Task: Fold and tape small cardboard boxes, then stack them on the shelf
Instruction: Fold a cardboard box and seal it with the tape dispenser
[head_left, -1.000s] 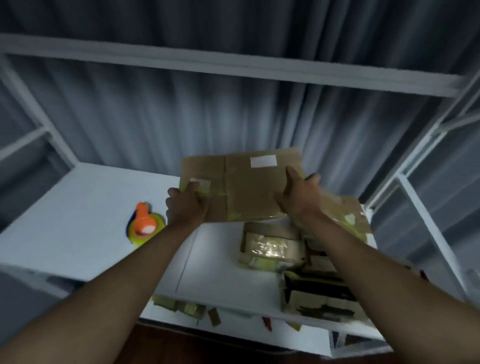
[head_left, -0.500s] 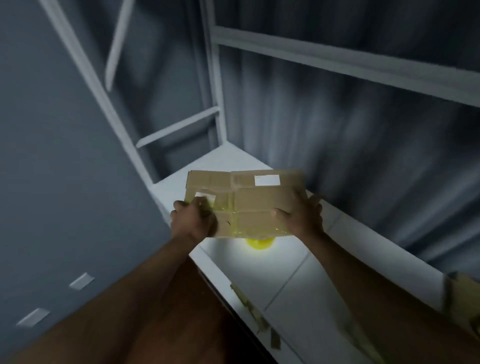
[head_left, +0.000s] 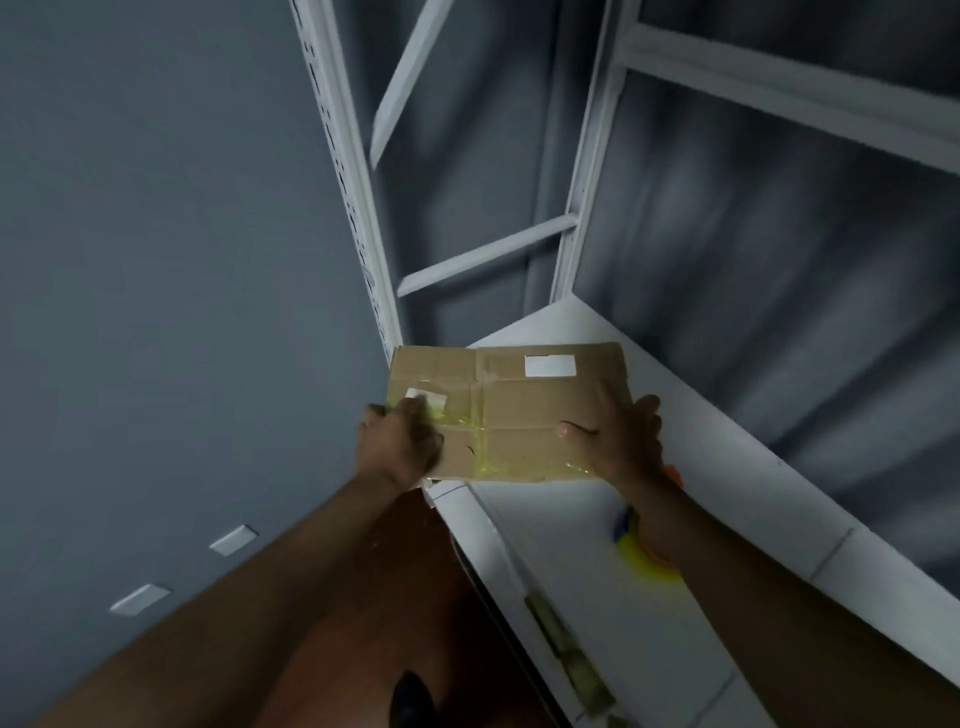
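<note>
Careful: your left hand (head_left: 400, 447) and right hand (head_left: 618, 441) grip the flattened brown cardboard box (head_left: 519, 410) by its edges; old tape may snag folding.

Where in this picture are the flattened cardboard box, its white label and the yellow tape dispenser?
flattened cardboard box (head_left: 519, 410): head view, middle panel.
white label (head_left: 549, 366): head view, centre of label.
yellow tape dispenser (head_left: 644, 564): head view, yellow base beside the right forearm.
</note>
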